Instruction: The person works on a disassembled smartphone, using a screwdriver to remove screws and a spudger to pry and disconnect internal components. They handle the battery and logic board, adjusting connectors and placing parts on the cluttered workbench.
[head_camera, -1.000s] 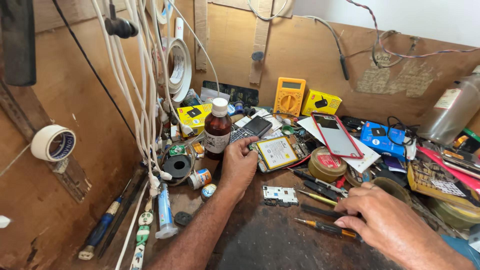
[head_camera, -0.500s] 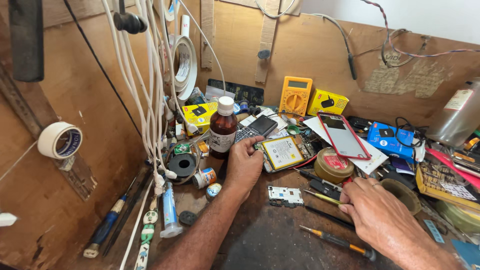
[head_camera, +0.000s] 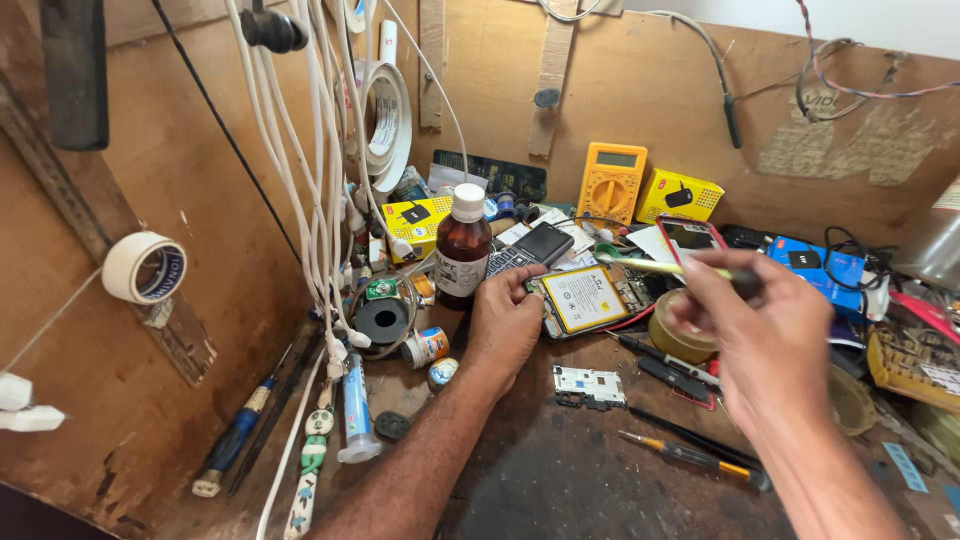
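Your left hand (head_camera: 505, 325) rests on the desk (head_camera: 560, 480) with its fingers (head_camera: 520, 283) curled down onto the edge of the opened phone (head_camera: 585, 300), the one with the yellow battery label facing up. Your right hand (head_camera: 765, 335) hovers just right of that opened phone, its fingers (head_camera: 712, 285) pressed together and pinching a thin tool with a pale shaft (head_camera: 660, 266) whose tip points left over the phone's upper edge. Just left of the opened phone stands a brown bottle with a white cap (head_camera: 462, 247), and behind the phone lies a dark keypad handset (head_camera: 530, 250). In front of the opened phone, nearer to you, sits a small white circuit part (head_camera: 588, 385). Further back behind the opened phone a yellow multimeter (head_camera: 612, 182) leans on the wooden wall. A red-edged smartphone (head_camera: 690, 238) lies just beyond your right hand, to the right of the opened phone. A black-and-yellow screwdriver (head_camera: 690, 457) lies on the desk under your right forearm
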